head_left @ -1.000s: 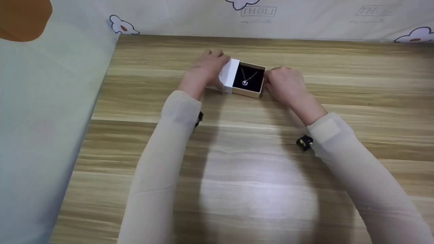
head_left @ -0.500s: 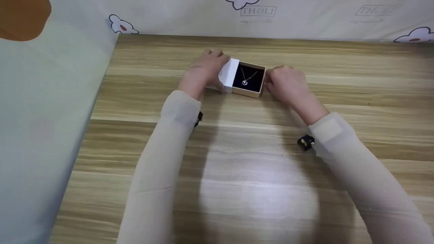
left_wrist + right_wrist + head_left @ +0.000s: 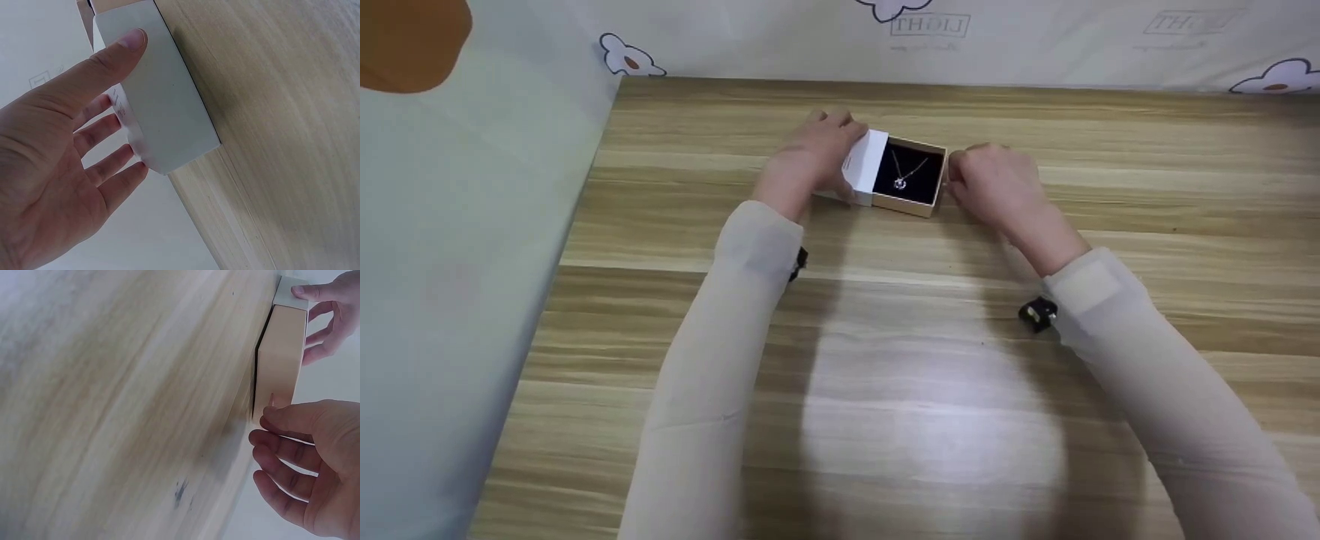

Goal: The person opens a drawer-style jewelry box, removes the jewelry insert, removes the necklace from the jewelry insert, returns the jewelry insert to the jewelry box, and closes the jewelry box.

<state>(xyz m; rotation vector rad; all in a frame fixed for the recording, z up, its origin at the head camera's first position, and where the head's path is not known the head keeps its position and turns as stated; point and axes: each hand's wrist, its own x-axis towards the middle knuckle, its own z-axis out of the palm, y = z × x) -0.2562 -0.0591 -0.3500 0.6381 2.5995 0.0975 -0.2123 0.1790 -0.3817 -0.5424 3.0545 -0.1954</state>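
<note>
A small jewellery box lies at the back middle of the table, its tan drawer (image 3: 904, 205) part-way out of the white sleeve (image 3: 868, 161). On the drawer's black lining rests a necklace (image 3: 901, 182) with a thin chain and a round, sparkling pendant. My left hand (image 3: 817, 154) grips the sleeve, thumb on the near side (image 3: 163, 95) and fingertips along its top. At the drawer's right end, my right hand (image 3: 997, 184) pinches a thin pull tab (image 3: 272, 399) between thumb and forefinger; its other fingers are loosely curled. The fingertips mostly hide the tab.
The wood-grain table (image 3: 930, 360) stretches around the box. A pale wall covering (image 3: 780, 41) with flower prints stands along the back edge, and more pale cloth (image 3: 457, 300) borders the left edge. Small black devices (image 3: 1037, 313) sit at both wrists.
My right hand has shifted very slightly right, away from the drawer's end. The left hand, sleeve, drawer and necklace look unchanged.
</note>
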